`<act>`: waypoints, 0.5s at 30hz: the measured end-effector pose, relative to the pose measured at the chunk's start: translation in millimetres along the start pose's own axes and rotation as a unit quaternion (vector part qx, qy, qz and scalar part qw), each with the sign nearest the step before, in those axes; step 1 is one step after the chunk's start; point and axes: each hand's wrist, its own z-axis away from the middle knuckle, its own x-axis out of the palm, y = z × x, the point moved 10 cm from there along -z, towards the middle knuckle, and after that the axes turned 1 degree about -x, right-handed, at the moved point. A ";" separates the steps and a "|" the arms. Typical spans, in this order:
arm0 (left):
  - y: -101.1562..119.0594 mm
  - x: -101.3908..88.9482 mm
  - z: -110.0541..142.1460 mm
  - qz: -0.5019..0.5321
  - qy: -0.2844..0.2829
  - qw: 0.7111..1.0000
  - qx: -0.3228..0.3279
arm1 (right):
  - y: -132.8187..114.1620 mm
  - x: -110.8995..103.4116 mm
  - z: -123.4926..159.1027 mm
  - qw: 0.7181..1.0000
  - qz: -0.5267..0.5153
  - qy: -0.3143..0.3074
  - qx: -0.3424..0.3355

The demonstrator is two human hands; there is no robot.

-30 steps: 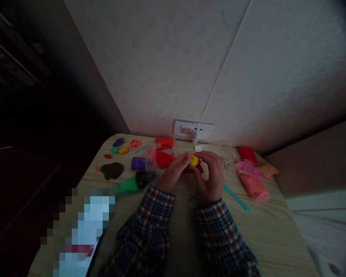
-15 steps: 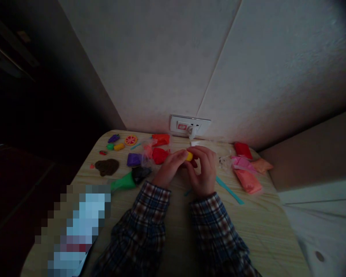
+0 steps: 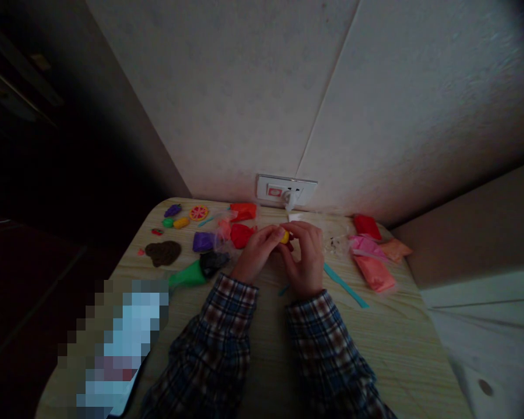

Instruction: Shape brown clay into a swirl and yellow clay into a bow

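Observation:
Between my fingertips is a small yellow piece of modelling clay, with a dark red part showing beside it. My left hand is closed, its thumb and fingers pressing the piece from the left. From the other side my right hand pinches it, fingers curled over the top. Both hands are raised just above the table, and the underside of the clay is hidden. A red clay packet lies just left of my left hand. Beside my right wrist rests a flat turquoise modelling tool.
Small clay shapes stand at the back left: purple grapes, a round red-and-orange slice and a brown lump. Red, pink and orange packets lie at right. A blurred-out screen lies front left. The wall socket holds a white plug.
My right fingers have shifted slightly around the yellow clay, and more of the dark red part shows. Both hands stay in nearly the same place; the view has moved a little.

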 end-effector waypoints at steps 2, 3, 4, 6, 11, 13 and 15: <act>1.3 -0.9 -0.2 -0.005 0.007 1.000 0.003 | 0.5 1.7 0.5 1.000 0.001 -0.005 0.000; 1.7 -0.9 -0.3 -0.006 0.008 1.000 0.005 | 0.4 2.3 0.6 1.000 0.000 -0.006 -0.001; 2.1 -0.8 -0.3 -0.005 0.009 1.000 0.007 | 0.2 2.6 0.6 1.000 0.000 -0.006 -0.001; 3.1 -0.7 0.0 0.002 0.011 1.000 0.012 | -0.4 2.2 0.4 1.000 -0.001 -0.001 0.000; 7.4 -0.3 1.5 0.016 0.010 1.000 0.021 | -2.9 -0.5 -0.1 1.000 0.004 0.010 -0.006; 8.8 -1.6 1.3 0.006 0.013 1.000 0.022 | -1.7 -0.4 0.3 1.000 0.008 0.011 -0.004; 10.4 -4.6 1.0 -0.007 0.025 0.999 0.026 | 0.4 0.9 0.9 1.000 0.014 0.007 0.000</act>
